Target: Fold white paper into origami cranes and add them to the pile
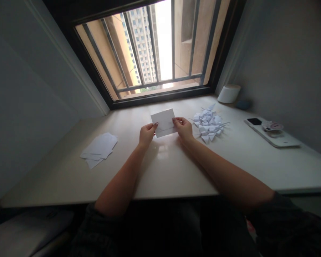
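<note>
A square sheet of white paper [164,122] is held up a little above the tabletop, its face toward me and slightly tilted. My left hand [147,134] pinches its left edge, thumb on the near face. At the right edge, my right hand [183,127] grips it the same way. Just beyond my right hand lies a heap of folded white paper pieces [209,124], with pointed tips that look like origami cranes. Over to the left rests a loose stack of white paper sheets [99,147].
The white table [160,178] reaches to a barred window [160,50]. On the right lie a phone [273,134] with a grip on its back, a white cup-like container [229,93] and a small dark bluish object [243,104] by the wall.
</note>
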A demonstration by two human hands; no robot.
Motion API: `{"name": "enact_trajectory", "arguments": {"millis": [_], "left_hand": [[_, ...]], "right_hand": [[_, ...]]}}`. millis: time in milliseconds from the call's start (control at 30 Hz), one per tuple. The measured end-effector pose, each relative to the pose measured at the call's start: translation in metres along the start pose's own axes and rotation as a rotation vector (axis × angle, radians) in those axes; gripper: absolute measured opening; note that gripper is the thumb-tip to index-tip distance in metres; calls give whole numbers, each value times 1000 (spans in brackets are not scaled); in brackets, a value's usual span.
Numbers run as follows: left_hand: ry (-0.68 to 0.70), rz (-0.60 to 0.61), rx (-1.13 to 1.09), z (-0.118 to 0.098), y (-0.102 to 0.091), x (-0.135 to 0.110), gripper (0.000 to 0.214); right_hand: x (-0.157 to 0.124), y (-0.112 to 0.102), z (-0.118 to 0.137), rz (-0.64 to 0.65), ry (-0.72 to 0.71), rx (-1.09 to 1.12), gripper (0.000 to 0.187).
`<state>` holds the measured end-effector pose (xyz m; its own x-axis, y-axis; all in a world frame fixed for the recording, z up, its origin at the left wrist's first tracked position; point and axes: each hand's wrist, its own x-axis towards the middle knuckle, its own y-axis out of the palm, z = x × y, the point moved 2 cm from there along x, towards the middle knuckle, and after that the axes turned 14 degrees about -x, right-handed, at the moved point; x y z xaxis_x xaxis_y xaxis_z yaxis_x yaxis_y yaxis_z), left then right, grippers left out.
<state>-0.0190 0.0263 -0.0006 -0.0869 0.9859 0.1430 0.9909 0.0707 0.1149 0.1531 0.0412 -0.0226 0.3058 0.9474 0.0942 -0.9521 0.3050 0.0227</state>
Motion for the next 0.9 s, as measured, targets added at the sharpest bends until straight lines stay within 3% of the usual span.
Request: {"name": "enact_trajectory", "arguments": {"millis": [133, 333, 567, 900], "left_hand": [[1, -16, -13, -1, 0, 0, 41], [-170, -69, -247, -5, 0, -1, 34], [-249, -119, -274, -6, -1, 0, 28], [-374, -109, -549, -9, 0, 0, 15]], "right_hand": [[3, 0, -4, 17, -38, -17, 38], [0, -2, 1, 36, -49, -74, 40], [-2, -3, 6, 39, 4, -73, 37], [-6, 2, 19, 281, 66, 111, 31]]}}
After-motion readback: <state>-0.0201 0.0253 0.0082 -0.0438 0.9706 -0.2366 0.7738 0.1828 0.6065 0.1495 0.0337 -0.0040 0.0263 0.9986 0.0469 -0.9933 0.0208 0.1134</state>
